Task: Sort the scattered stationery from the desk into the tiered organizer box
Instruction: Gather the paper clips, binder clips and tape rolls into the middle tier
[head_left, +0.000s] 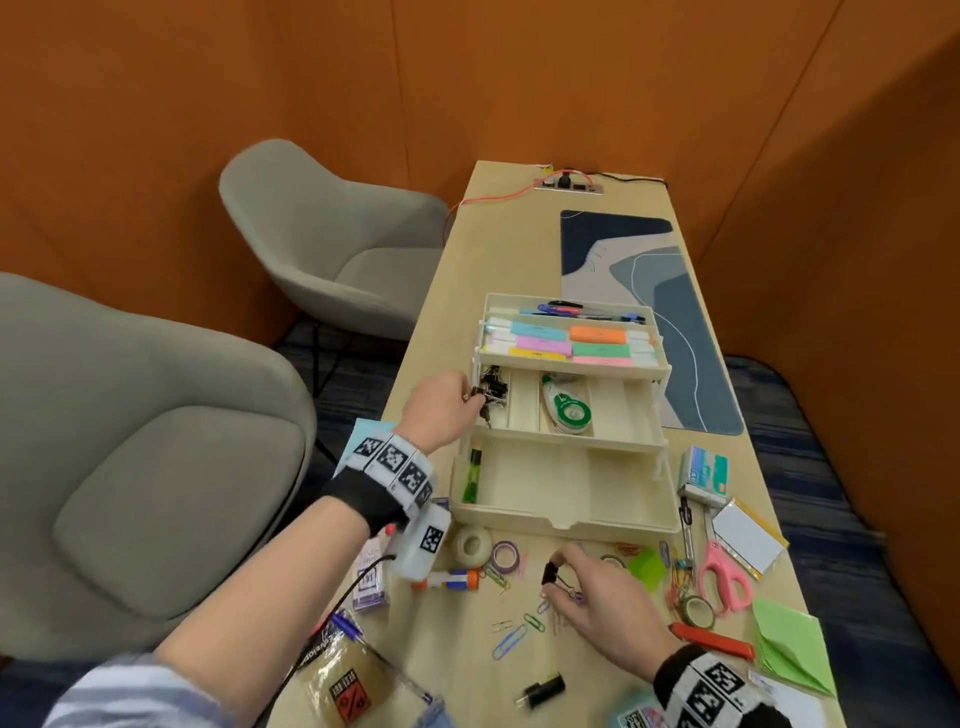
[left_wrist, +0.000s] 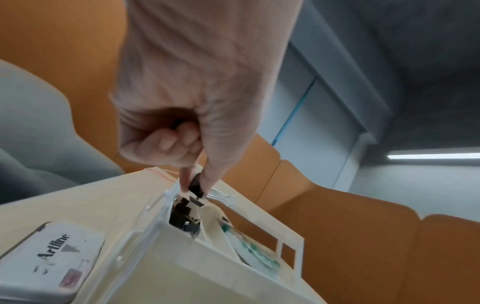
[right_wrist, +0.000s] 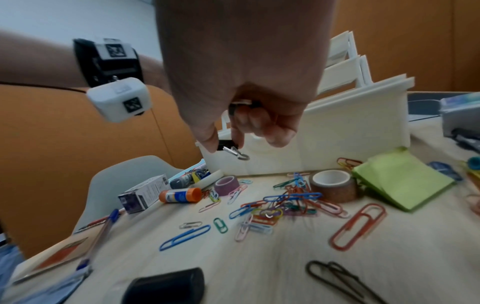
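Note:
A cream tiered organizer box (head_left: 613, 512) stands open on the desk, its top tiers holding pens and highlighters. My left hand (head_left: 449, 402) pinches a black binder clip (left_wrist: 196, 187) between thumb and forefinger over the middle tier's left compartment, where other black clips (head_left: 492, 387) lie. My right hand (head_left: 597, 587) is in front of the box, just above the desk, and pinches a second black binder clip (right_wrist: 228, 146) with silver handles (right_wrist: 237, 153). Coloured paper clips (right_wrist: 283, 203) lie scattered beneath it. Another black binder clip (head_left: 543, 690) lies near the front edge.
A correction tape (head_left: 569, 410) sits in the middle tier. Tape rolls (head_left: 472, 543), a glue stick (head_left: 452, 579), green sticky notes (head_left: 647, 569), pink scissors (head_left: 722, 577), a stapler (head_left: 704, 475) and a red cutter (head_left: 711, 639) surround the box. Grey chairs (head_left: 332, 244) stand to the left.

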